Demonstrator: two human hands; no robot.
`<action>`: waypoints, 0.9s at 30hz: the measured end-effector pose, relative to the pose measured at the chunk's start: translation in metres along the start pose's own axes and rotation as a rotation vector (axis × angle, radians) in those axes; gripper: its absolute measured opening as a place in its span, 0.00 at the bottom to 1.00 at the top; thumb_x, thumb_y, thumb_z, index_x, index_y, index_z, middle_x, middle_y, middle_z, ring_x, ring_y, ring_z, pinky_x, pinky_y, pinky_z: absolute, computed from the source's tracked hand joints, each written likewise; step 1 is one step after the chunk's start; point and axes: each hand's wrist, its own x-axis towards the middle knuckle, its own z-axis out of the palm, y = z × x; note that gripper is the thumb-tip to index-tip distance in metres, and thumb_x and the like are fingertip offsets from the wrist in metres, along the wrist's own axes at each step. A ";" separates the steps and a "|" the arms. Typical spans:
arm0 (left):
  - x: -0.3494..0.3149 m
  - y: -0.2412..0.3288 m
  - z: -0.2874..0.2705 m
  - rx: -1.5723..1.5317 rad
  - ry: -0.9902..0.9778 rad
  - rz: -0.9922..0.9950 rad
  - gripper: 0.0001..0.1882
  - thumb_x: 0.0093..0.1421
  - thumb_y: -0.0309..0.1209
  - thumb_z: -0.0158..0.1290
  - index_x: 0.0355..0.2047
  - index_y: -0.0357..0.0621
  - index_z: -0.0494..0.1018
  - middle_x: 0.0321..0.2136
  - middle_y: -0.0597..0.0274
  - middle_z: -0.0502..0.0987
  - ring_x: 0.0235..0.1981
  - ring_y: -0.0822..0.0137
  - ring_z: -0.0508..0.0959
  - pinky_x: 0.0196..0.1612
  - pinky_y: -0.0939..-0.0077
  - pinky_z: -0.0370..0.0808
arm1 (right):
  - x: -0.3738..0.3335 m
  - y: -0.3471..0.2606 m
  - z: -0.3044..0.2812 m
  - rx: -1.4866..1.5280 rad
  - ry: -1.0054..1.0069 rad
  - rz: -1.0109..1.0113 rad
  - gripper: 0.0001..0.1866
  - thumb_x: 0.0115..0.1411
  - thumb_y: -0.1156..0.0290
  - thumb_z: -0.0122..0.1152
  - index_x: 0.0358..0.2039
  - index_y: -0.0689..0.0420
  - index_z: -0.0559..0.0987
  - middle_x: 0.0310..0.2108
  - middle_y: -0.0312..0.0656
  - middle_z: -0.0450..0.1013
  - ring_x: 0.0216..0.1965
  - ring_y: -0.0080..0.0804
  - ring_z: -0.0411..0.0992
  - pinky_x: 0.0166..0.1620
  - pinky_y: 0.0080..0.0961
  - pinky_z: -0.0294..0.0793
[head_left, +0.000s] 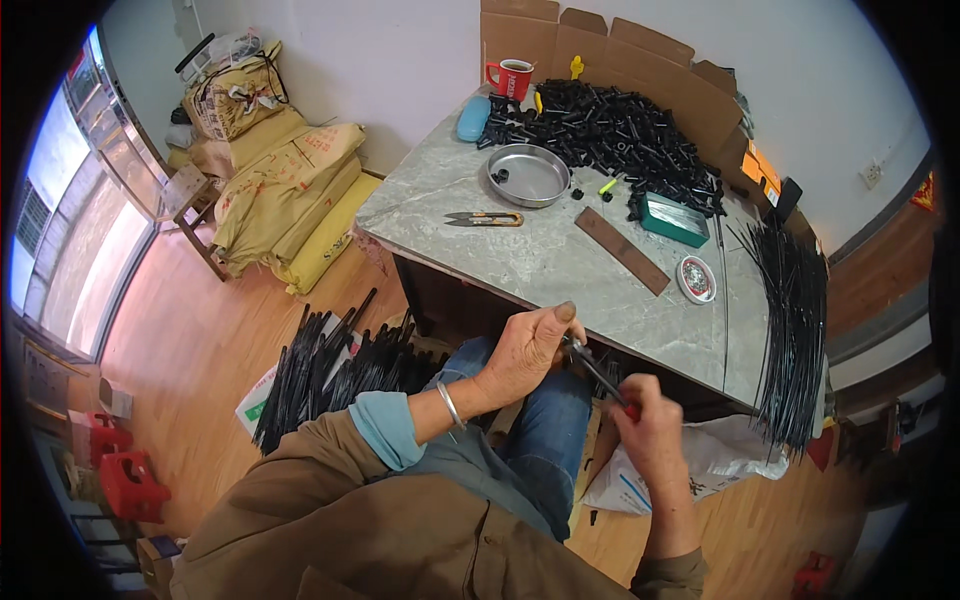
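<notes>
In front of my lap, my left hand (522, 352) is closed with its thumb on top, around something small that the fingers mostly hide. Lower and to the right, my right hand (652, 422) grips the red end of a tool with a thin dark shaft (603, 378). That shaft slants up to the left and its far end meets the left hand's fingertips; its exact kind is unclear. Both hands are just off the table's near edge. On the table lie yellow-handled thread snips (484, 219), a round metal dish (530, 172) and a flat brown bar (622, 250).
A heap of small black parts (620, 130) covers the table's back, by a red mug (511, 78) and green box (674, 220). Long black strips (790, 340) overhang the right end. Bundled black rods (320, 375) lie at floor left; a white sack (710, 460) stands right.
</notes>
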 end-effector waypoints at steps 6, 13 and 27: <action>-0.003 -0.007 -0.001 0.182 0.029 0.082 0.34 0.67 0.56 0.36 0.22 0.37 0.72 0.16 0.71 0.65 0.19 0.80 0.62 0.22 0.82 0.59 | -0.015 -0.018 0.001 1.147 -0.720 0.696 0.11 0.54 0.77 0.59 0.33 0.57 0.66 0.16 0.39 0.68 0.11 0.27 0.65 0.17 0.24 0.68; 0.000 -0.010 -0.007 0.081 0.067 0.045 0.33 0.67 0.54 0.39 0.22 0.34 0.71 0.12 0.68 0.59 0.19 0.78 0.59 0.22 0.78 0.60 | 0.000 -0.017 0.009 0.022 -0.245 0.099 0.29 0.46 0.87 0.48 0.52 0.60 0.66 0.40 0.53 0.68 0.42 0.52 0.69 0.42 0.40 0.70; 0.001 -0.018 -0.028 0.047 -0.076 0.039 0.34 0.67 0.57 0.34 0.23 0.38 0.71 0.16 0.69 0.65 0.18 0.79 0.63 0.23 0.83 0.61 | -0.021 -0.017 0.016 0.705 -0.482 0.497 0.08 0.56 0.77 0.58 0.35 0.64 0.70 0.17 0.46 0.72 0.15 0.35 0.71 0.20 0.27 0.71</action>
